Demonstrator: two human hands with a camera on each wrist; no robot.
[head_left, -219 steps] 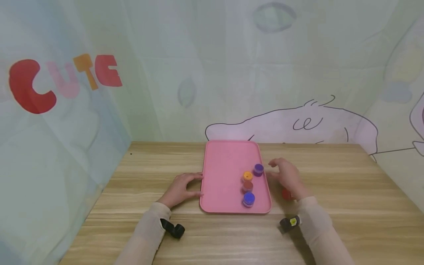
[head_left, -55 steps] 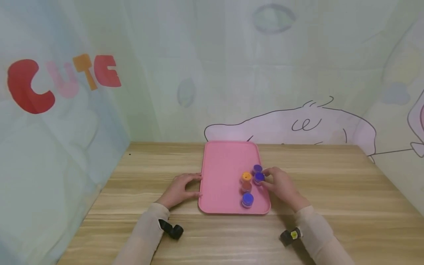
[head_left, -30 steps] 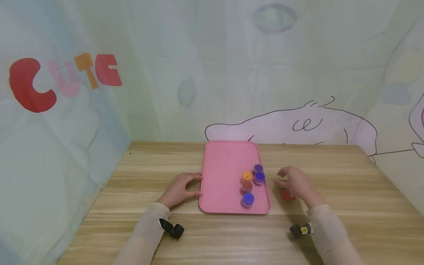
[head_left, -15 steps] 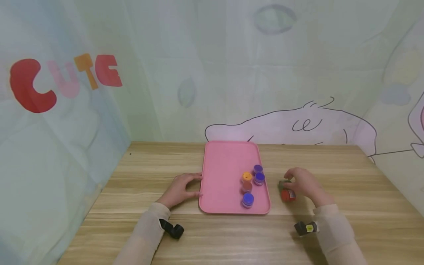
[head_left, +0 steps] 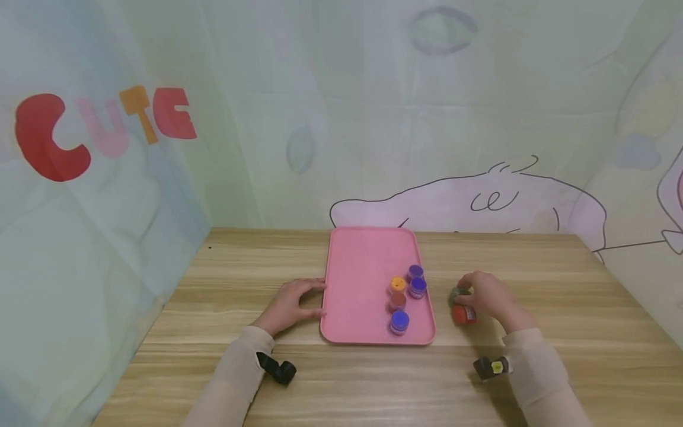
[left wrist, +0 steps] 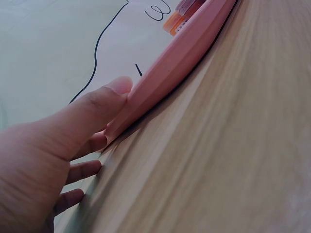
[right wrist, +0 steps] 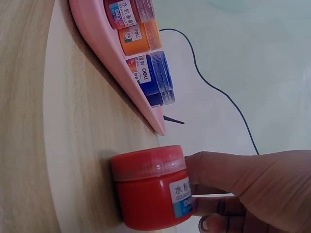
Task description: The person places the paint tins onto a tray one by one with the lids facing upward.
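My left hand (head_left: 290, 305) rests at the left edge of the pink tray (head_left: 354, 267); in the left wrist view its thumb (left wrist: 119, 86) touches the rim, fingers loose. To the tray's right, my right hand (head_left: 491, 298) pinches a dark green paint jar (head_left: 456, 296) standing on the table. A red paint jar (head_left: 463, 315) stands right beside it; in the right wrist view that red jar (right wrist: 153, 194) is in front and hides the green one. On the tray's right half are paint jars: purple (head_left: 415, 273), dark blue (head_left: 418, 287), orange-yellow (head_left: 397, 285), brownish red (head_left: 397, 302) and blue (head_left: 399, 322).
The wooden table (head_left: 256, 255) runs back to a printed cloth backdrop (head_left: 267, 118). Both forearms lie over the table's near part, each with a black wrist camera (head_left: 277, 369).
The dark blue jar has come onto the tray beside the purple one and been let go. My right hand has moved right to the green jar and pinches it. The left hand stays put.
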